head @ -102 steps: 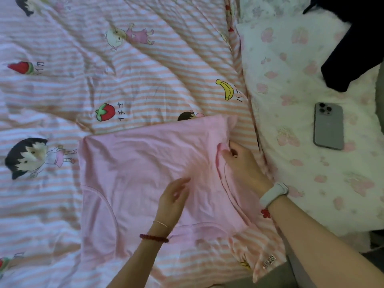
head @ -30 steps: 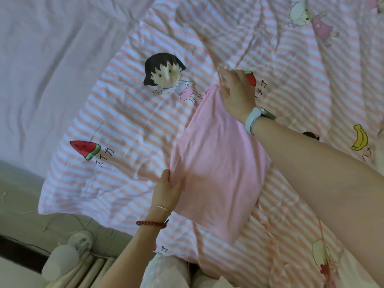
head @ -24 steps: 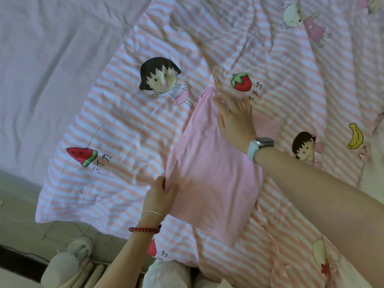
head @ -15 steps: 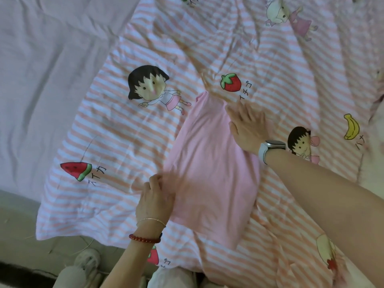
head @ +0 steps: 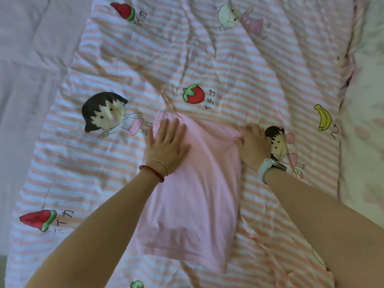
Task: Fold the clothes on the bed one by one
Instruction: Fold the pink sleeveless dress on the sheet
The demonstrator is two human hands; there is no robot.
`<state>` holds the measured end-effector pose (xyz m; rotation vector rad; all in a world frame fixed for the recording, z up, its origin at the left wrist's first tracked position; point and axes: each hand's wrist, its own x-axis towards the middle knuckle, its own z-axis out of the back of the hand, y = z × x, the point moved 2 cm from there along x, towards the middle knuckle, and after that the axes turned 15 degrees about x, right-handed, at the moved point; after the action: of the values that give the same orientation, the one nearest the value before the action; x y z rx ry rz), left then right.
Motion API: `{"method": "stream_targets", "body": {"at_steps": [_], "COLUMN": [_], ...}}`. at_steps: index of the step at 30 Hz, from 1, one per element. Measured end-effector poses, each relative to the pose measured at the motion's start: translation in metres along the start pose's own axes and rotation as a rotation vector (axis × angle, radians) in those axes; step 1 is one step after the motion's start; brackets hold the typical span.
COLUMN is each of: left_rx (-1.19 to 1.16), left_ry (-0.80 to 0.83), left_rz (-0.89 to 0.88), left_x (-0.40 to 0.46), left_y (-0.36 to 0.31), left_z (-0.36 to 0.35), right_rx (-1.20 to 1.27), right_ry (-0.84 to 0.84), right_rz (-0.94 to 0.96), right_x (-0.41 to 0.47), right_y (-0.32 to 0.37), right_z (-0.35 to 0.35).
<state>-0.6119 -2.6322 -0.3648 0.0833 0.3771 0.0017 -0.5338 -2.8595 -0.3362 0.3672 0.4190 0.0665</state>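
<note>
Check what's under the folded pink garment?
The folded pink garment lies on the striped duvet cover; the left hand presses flat on top, the right hand grips its edge. Anything beneath it is covered.

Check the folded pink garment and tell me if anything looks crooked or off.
Nothing stands out. The pink garment lies as a narrow folded strip on the striped quilt, left hand flat on it, right hand gripping its far right corner.

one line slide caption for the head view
Left hand flattens folded pink garment on striped duvet; right hand grips its edge.
</note>
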Motion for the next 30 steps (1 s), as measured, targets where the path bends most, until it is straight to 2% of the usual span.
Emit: {"method": "stream_targets", "body": {"at_steps": [5,7,9,10,12,14,16,20,23,26,28,30], "left_rx": [-0.227,-0.354,-0.524,-0.601,-0.77,-0.901,-0.875,-1.01,-1.147,-1.156,-1.128,-1.077], "left_ry": [-0.037,-0.122,-0.278,-0.327,-0.273,-0.107,-0.053,-0.126,-0.164,-0.129,-0.069,0.057], "left_rz": [0.144,0.164,0.217,0.299,0.545,0.718,0.736,0.682,0.703,0.743,0.7,0.635], "left_x": [-0.002,-0.002,0.003,0.008,0.02,0.028,0.032,0.032,0.03,0.033,0.039,0.043], "left_y": [0.016,0.022,0.027,0.03,0.038,0.043,0.046,0.053,0.062,0.063,0.06,0.059], "left_z": [-0.002,0.009,0.023,0.028,0.033,0.031,0.031,0.03,0.024,0.023,0.028,0.032], "right_rx": [0.522,0.559,0.568,0.608,0.718,0.804,0.796,0.737,0.789,0.863,0.895,0.953], "right_ry": [-0.141,-0.203,-0.146,-0.096,-0.009,-0.017,-0.074,-0.181,-0.287,-0.354,-0.327,-0.257], "right_rz": [-0.245,-0.313,-0.259,-0.237,-0.28,-0.317,-0.289,-0.222,-0.323,-0.49,-0.54,-0.551], "right_x": [0.012,0.014,0.015,0.015,0.014,0.014,0.016,0.022,0.022,0.021,0.021,0.022], "right_y": [-0.025,-0.043,-0.047,-0.042,-0.027,-0.014,-0.007,-0.008,-0.016,-0.02,-0.016,-0.012], "right_z": [0.016,0.03,0.036,0.035,0.024,0.01,0.003,0.004,0.006,0.001,-0.001,0.001]}}
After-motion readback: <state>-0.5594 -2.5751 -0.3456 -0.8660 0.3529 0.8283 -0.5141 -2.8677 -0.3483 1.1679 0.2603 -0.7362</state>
